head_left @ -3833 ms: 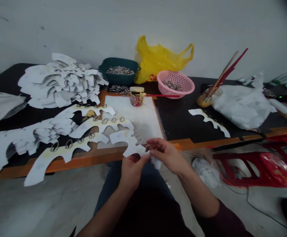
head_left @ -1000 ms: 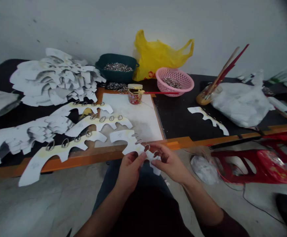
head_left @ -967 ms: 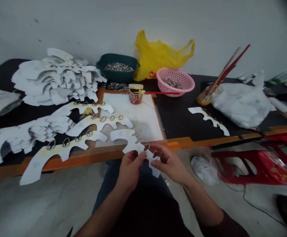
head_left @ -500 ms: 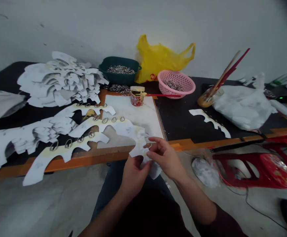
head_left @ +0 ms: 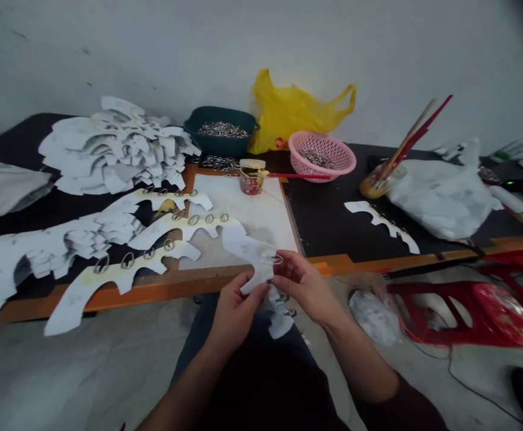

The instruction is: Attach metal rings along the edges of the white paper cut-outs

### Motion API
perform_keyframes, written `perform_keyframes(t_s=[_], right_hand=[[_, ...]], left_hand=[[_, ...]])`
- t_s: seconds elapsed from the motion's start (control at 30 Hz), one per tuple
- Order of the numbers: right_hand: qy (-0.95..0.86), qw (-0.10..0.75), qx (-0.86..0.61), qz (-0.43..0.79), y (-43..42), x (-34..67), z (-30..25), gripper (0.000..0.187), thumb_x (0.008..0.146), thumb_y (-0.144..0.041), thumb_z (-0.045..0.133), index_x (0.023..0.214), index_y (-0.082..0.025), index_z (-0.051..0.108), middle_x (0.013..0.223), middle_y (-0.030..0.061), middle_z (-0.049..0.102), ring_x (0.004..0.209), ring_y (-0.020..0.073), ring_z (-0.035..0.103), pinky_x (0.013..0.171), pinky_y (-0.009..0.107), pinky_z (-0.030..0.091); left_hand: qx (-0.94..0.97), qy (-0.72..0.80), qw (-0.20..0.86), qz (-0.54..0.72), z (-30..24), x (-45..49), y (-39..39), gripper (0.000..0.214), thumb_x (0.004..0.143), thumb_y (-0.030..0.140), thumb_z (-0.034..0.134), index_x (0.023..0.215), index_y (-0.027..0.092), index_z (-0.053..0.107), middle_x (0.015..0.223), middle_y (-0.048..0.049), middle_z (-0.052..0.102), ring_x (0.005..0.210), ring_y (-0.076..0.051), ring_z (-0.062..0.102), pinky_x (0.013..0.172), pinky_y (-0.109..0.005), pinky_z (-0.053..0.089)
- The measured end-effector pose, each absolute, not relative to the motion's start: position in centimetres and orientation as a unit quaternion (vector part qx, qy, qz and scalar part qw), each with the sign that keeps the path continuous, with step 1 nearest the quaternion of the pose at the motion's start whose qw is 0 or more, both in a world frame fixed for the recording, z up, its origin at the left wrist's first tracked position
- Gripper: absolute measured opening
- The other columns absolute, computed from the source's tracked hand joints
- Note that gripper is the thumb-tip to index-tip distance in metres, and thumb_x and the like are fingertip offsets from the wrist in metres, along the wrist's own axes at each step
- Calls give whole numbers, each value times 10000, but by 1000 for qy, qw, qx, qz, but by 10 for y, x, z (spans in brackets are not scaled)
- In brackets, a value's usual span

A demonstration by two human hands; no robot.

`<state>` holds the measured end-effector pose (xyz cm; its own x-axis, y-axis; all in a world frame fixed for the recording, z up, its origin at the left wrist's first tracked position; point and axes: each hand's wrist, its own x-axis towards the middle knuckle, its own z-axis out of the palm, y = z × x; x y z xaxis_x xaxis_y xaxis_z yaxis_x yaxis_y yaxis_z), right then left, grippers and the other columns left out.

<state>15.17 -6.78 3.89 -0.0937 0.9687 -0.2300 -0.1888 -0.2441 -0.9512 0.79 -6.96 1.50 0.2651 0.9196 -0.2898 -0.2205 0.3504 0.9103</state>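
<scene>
Swung upward since the earlier frame, a white card cutout (head_left: 254, 254) was pinched between both hands, just past the orange table edge (head_left: 175, 287), above the person's lap.
The left hand (head_left: 233, 308) had closed on it with thumb and fingers; the half-closed right hand (head_left: 306, 284) pinched it beside a metal ring (head_left: 277, 259). Farther off, a dark green tub (head_left: 220, 143) and a pink plastic basket (head_left: 315, 172) each held loose metal rings (head_left: 222, 130). A small jar (head_left: 250, 184) sat on a white board (head_left: 211, 200), a red-handled brush (head_left: 297, 176) across it.
</scene>
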Motion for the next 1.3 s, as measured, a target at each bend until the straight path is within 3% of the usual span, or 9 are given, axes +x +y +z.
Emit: perform_keyframes(t_s=[0.1, 0.3, 0.47, 0.67, 0.8, 1.03, 1.13, 1.23, 1.3], right_hand=[[-396, 467, -484, 624, -64, 147, 41, 320, 652, -199, 675, 949, -220, 558, 846, -6, 620, 776, 131, 581, 712, 256, 449], [-402, 452, -522, 601, -60, 140, 38, 201, 650, -201, 649, 838, -174, 581, 698, -17, 608, 631, 110, 549, 579, 221, 426], [-377, 457, -505, 628, -59, 141, 32, 239, 640, -240, 671, 839, -165, 563, 712, -19, 603, 632, 100, 546, 609, 226, 435], [-409, 434, -465, 655, -66, 145, 32, 312, 628, -248, 714, 890, -194, 552, 775, -19, 601, 698, 106, 556, 665, 241, 435], [-411, 416, -447, 677, -68, 147, 38, 325, 611, -288, 734, 864, -198, 551, 771, -23, 575, 693, 103, 546, 648, 242, 443], [-460, 452, -502, 576, -59, 147, 50, 184, 668, -292, 690, 752, -176, 573, 680, -27, 552, 613, 84, 497, 589, 228, 411], [-473, 471, -500, 552, -46, 139, 66, 168, 682, -306, 670, 726, -179, 569, 611, -43, 528, 539, 76, 464, 523, 219, 385], [-507, 505, -454, 531, -30, 128, 94, 153, 680, -293, 670, 735, -185, 578, 658, -34, 554, 603, 85, 496, 580, 221, 409], [-532, 511, -422, 527, -22, 122, 112, 150, 695, -299, 659, 779, -193, 593, 737, -22, 567, 680, 93, 517, 643, 226, 427]], left_hand=[[447, 436, 678, 387, 15, 6, -71, 209, 702, 297, 636, 834, 135, 630, 708, 3, 619, 631, -101, 526, 576, -181, 418], [419, 450, 689, 384, 9, 10, -75, 302, 677, 292, 662, 933, 148, 592, 788, -9, 650, 688, -123, 568, 647, -212, 453], [447, 484, 641, 393, 6, 12, -77, 288, 667, 271, 666, 914, 142, 591, 788, -8, 652, 686, -122, 576, 644, -211, 454], [351, 423, 713, 435, 15, 5, -66, 333, 646, 261, 691, 949, 159, 598, 927, -45, 667, 841, -167, 609, 736, -261, 472], [282, 428, 725, 459, 20, 8, -59, 226, 668, 259, 678, 852, 134, 645, 824, -51, 690, 772, -176, 622, 699, -270, 474], [308, 408, 714, 478, 21, 8, -57, 96, 671, 227, 683, 731, 168, 637, 611, 40, 609, 570, -79, 535, 548, -178, 419], [317, 377, 717, 493, 34, 2, -53, 189, 681, 260, 674, 847, 174, 645, 739, 8, 652, 670, -116, 582, 628, -217, 465], [418, 394, 618, 536, 65, -13, -46, 294, 679, 249, 670, 959, 171, 628, 876, -46, 657, 833, -189, 600, 736, -295, 489], [528, 442, 450, 569, 90, -23, -42, 220, 704, 224, 638, 921, 188, 636, 850, -40, 644, 822, -183, 592, 732, -290, 487]])
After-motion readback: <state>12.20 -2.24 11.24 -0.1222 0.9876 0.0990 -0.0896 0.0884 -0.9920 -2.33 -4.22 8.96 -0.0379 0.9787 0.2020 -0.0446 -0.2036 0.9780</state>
